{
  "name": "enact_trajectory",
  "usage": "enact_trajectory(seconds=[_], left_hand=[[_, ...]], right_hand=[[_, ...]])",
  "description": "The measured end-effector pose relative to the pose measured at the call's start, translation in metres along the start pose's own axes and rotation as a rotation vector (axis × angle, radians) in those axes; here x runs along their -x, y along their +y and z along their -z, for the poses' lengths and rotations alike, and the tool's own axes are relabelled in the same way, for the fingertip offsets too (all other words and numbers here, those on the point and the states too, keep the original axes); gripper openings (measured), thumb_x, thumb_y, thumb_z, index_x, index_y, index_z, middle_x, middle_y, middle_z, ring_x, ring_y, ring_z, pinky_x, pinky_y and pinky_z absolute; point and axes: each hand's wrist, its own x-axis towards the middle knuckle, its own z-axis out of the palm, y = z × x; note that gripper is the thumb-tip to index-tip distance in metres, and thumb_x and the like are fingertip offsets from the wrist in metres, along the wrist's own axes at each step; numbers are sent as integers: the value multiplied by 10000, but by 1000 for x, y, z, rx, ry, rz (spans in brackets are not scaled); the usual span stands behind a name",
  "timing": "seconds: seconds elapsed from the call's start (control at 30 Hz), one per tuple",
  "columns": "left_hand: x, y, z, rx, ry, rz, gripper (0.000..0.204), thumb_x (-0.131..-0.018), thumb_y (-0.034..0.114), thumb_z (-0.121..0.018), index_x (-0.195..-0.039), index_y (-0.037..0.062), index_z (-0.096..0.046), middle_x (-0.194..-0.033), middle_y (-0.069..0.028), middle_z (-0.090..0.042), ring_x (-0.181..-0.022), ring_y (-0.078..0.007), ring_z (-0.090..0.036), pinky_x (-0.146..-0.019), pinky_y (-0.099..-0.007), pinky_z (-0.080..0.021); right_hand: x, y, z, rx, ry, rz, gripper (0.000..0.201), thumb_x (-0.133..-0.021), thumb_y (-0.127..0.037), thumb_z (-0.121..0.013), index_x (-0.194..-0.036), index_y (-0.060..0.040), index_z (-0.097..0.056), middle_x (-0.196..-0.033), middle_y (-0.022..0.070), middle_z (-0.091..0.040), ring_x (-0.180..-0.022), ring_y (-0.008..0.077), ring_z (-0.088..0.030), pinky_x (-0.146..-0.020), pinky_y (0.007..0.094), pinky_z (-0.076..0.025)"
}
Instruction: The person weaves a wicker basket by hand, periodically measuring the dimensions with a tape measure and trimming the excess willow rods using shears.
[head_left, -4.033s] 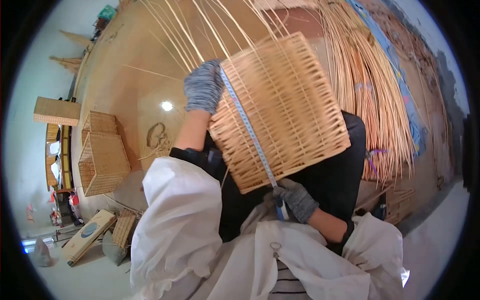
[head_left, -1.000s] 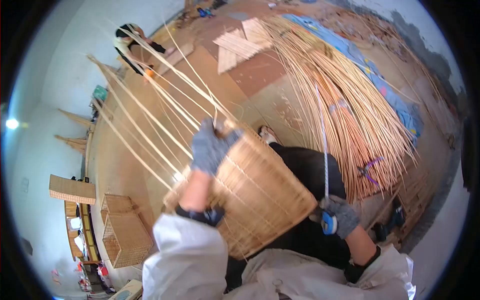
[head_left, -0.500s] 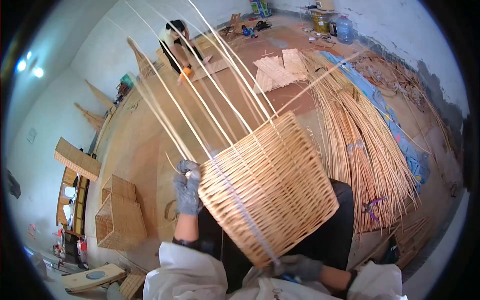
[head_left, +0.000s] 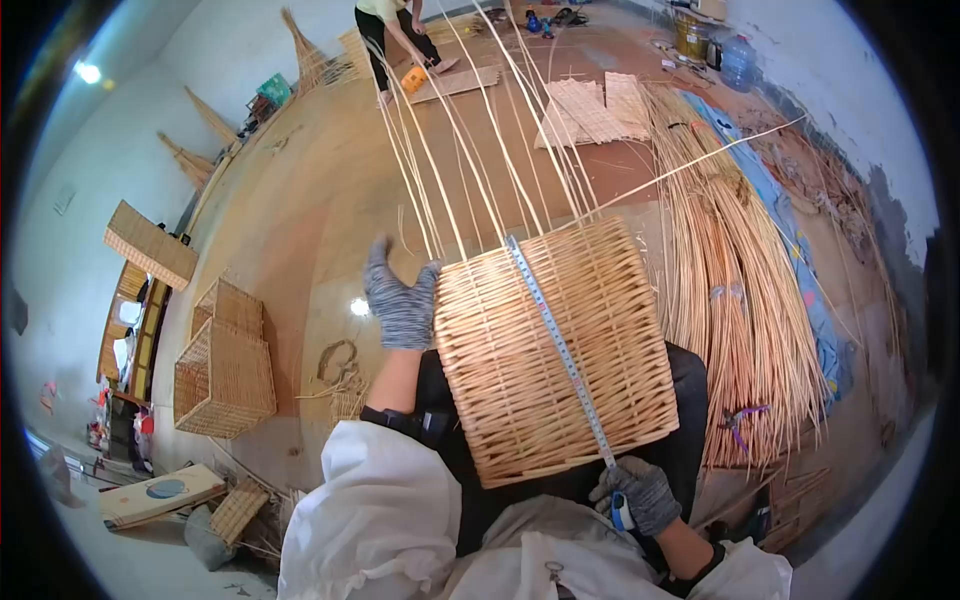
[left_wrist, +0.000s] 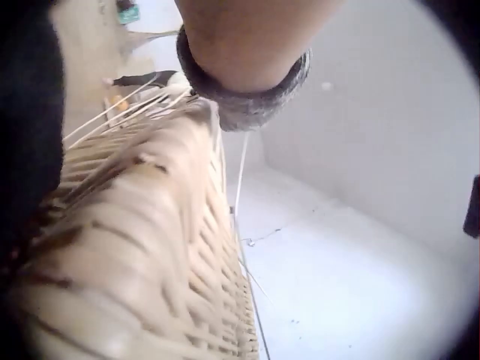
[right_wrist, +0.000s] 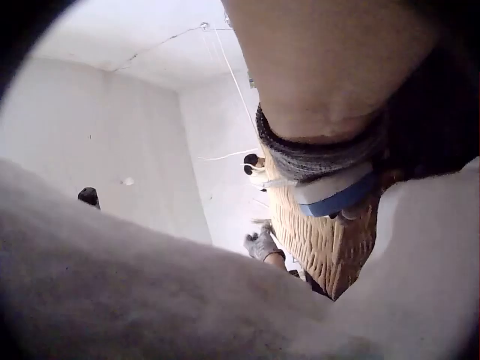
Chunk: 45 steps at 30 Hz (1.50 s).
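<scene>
A woven wicker basket (head_left: 540,350) lies tilted across the lap, with long loose stakes rising from its far edge. Down its upper face runs a tape measure blade (head_left: 560,345), its end near the far edge. The gloved right hand (head_left: 645,495) grips the blue-and-white tape case (head_left: 622,512) just off the near edge. At the basket's left far corner, the gloved left hand (head_left: 402,305) has its thumb and fingers spread, its fingertips at the side. In the right wrist view the case (right_wrist: 337,196) shows beneath the glove, beside the basket (right_wrist: 319,244).
A long bundle of wicker rods (head_left: 730,300) lies at the right, with purple-handled cutters (head_left: 742,422) on it. Finished baskets (head_left: 228,375) stand on the floor at left. Another person (head_left: 400,35) bends over at the far end, near woven panels (head_left: 580,112).
The basket has turned more upright in view and shifted right. The left hand's fingers have spread from a curled hold at its corner. The right hand has moved right with the tape case.
</scene>
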Motion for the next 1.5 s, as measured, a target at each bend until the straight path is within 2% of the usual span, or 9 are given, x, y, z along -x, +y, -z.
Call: enact_trajectory(seconds=[0.07,0.23,0.53,0.9,1.0,1.1,1.23,1.27,1.5], left_hand=[[-20,32,-6,-241,-52,-345,360,-850,196,-614,-1168,48,-535,-996,-112,-633,-900,-267,-613,-857,-378,-460],[-11,42,-62,-473,-802,-190,395,-921,380,-439,-1253,174,-501,-1072,-128,-618,-952,-334,-599,-882,-444,-445],[-5,43,-63,-342,-705,-145,326,-940,369,-398,-1149,191,-573,-1038,-104,-632,-963,-294,-592,-865,-415,-452],[-2,39,-69,-458,-719,-134,322,-906,295,-449,-1184,160,-535,-1015,-158,-611,-941,-307,-588,-871,-424,-437],[0,53,-71,-677,-326,-474,403,-887,292,-507,-1228,77,-494,-1162,-170,-562,-1073,-325,-530,-956,-412,-392],[-14,72,-88,-370,-435,-535,443,-870,250,-522,-1255,43,-451,-1213,-173,-519,-1134,-313,-482,-1003,-406,-343],[-22,107,-122,-387,-927,-73,322,-847,150,-504,-1148,35,-520,-1052,-217,-587,-981,-362,-566,-903,-439,-420],[-9,73,-137,-288,-717,-369,279,-849,113,-493,-1114,37,-532,-1002,-221,-602,-924,-379,-584,-865,-450,-440],[-2,77,-139,-237,-725,-202,229,-886,146,-481,-1094,78,-551,-1026,-188,-602,-969,-357,-565,-855,-439,-446]], right_hand=[[0,3,-11,-123,27,-37,126,-876,-94,-541,-874,30,-562,-727,157,-604,-576,223,-614,-527,329,-531],[-9,46,-10,281,19,85,162,-911,-126,-485,-879,-17,-600,-730,67,-604,-677,132,-579,-639,259,-468],[-21,52,-29,16,27,-22,296,-883,-110,-547,-1151,15,-558,-830,108,-659,-673,143,-610,-620,268,-485],[-25,46,-12,291,40,83,233,-887,-129,-532,-1050,27,-591,-815,123,-655,-672,149,-619,-627,279,-503],[-9,10,1,151,99,100,197,-885,-135,-526,-961,30,-602,-766,129,-645,-635,157,-611,-594,276,-501],[-9,-10,21,131,150,138,173,-878,-125,-528,-910,31,-598,-717,134,-631,-601,167,-601,-552,276,-496],[-3,-3,28,94,187,59,139,-870,-106,-524,-887,23,-572,-671,134,-608,-549,187,-597,-481,285,-498],[0,-3,26,147,202,67,140,-868,-100,-507,-895,22,-570,-683,132,-614,-550,182,-596,-491,281,-498],[-9,14,39,-17,75,95,362,-896,-72,-488,-1238,45,-468,-788,145,-634,-647,176,-599,-548,263,-489]])
